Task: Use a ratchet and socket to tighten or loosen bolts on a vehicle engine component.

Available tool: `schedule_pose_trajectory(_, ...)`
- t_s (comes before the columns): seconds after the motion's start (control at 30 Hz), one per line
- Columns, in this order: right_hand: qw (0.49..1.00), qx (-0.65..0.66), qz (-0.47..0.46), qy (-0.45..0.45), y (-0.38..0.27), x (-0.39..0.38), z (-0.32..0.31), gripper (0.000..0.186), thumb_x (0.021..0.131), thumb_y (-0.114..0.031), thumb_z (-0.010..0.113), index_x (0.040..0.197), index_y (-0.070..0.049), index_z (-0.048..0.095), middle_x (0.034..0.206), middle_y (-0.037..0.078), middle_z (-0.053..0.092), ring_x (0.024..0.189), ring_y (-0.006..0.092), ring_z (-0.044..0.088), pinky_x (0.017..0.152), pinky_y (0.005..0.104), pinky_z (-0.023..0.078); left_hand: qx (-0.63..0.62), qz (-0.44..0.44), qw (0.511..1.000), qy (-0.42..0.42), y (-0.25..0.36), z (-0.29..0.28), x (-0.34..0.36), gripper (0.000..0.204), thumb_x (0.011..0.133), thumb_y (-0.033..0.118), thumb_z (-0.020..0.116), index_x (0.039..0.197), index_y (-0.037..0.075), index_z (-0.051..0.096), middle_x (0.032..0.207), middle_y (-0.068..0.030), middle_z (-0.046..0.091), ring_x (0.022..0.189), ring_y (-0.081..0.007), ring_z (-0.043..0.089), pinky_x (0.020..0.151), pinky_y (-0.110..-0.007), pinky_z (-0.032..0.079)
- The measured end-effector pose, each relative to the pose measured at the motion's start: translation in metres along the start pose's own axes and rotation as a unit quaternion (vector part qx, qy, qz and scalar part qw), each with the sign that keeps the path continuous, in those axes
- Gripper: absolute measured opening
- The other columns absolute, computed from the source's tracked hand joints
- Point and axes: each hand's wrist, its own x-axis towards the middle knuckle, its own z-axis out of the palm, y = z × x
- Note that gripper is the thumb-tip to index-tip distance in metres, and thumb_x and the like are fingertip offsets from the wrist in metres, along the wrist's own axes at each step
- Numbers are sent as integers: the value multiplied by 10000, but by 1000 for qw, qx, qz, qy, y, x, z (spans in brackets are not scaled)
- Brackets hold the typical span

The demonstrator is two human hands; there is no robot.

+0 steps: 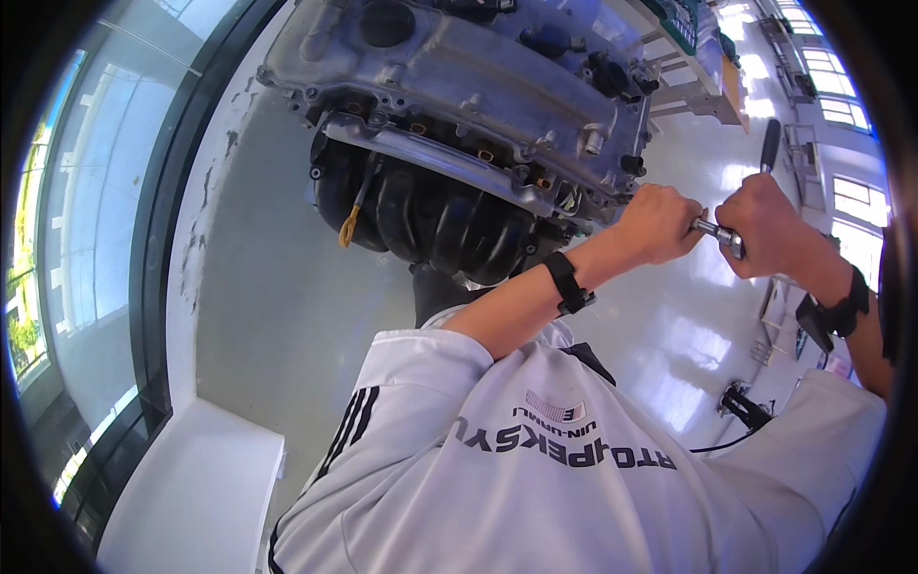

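Observation:
My right hand [760, 225] is closed around a ratchet wrench [771, 143], whose dark handle sticks up above my fist. The metal ratchet head shows below my fingers. A short metal shaft [704, 226] runs from the head into my left hand [660, 225], which is closed around its other end; what sits inside that fist is hidden. Both hands are just off the right end of a car engine [459, 115]. It has a grey metal cover, a silver rail [430, 163] and a black ribbed intake manifold [449, 220].
A yellow-looped dipstick [352, 225] hangs by the manifold. At the far right of the engine stands a light-coloured rack or table [703, 96] with a green circuit board [674, 21]. Windows and a wall ledge [206, 191] run along the left, with a white panel [206, 488] at lower left.

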Motion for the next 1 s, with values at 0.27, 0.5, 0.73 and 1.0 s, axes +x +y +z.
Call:
schedule_pose_trajectory(0.27, 997, 16, -2, 72, -22, 12, -29, 85, 560, -76, 621, 632, -31, 620, 579, 158, 552, 587, 375, 553, 517, 396, 415, -61, -22, 996, 65, 14, -12, 1, 183, 788, 160, 593, 669, 21, 594, 583, -208, 551, 591, -418, 558, 557, -481, 432)
schedule_pose_trajectory(0.5, 968, 96, -42, 228, -70, -25, -43, 291, 671, -222, 771, 657, -30, 552, 545, 116, 509, 508, 323, 532, 490, 374, 396, 40, -32, 998, 40, 76, -84, -34, 120, 778, 120, 636, 849, 47, 572, 756, -150, 599, 738, -371, 589, 628, -463, 432)
schedule_pose_trajectory(0.73, 789, 361, 195, 458, -101, 16, 16, 284, 775, -199, 745, 697, 10, 570, 493, 32, 391, 447, 107, 348, 444, 305, 280, 242, -19, 969, 52, 14, -170, -66, 301, 813, -1, 614, 1112, 37, 603, 1080, -146, 585, 1001, -329, 575, 873, -388, 465)
schedule_pose_trajectory(1.0, 702, 441, 339, 445, -126, 62, 23, 302, 807, -200, 727, 698, 34, 571, 512, -4, 352, 498, 50, 299, 450, 278, 233, 158, -64, 984, -47, -33, -207, -52, 295, 800, 57, 683, 1089, 30, 634, 911, -101, 610, 694, -214, 569, 667, -323, 483)
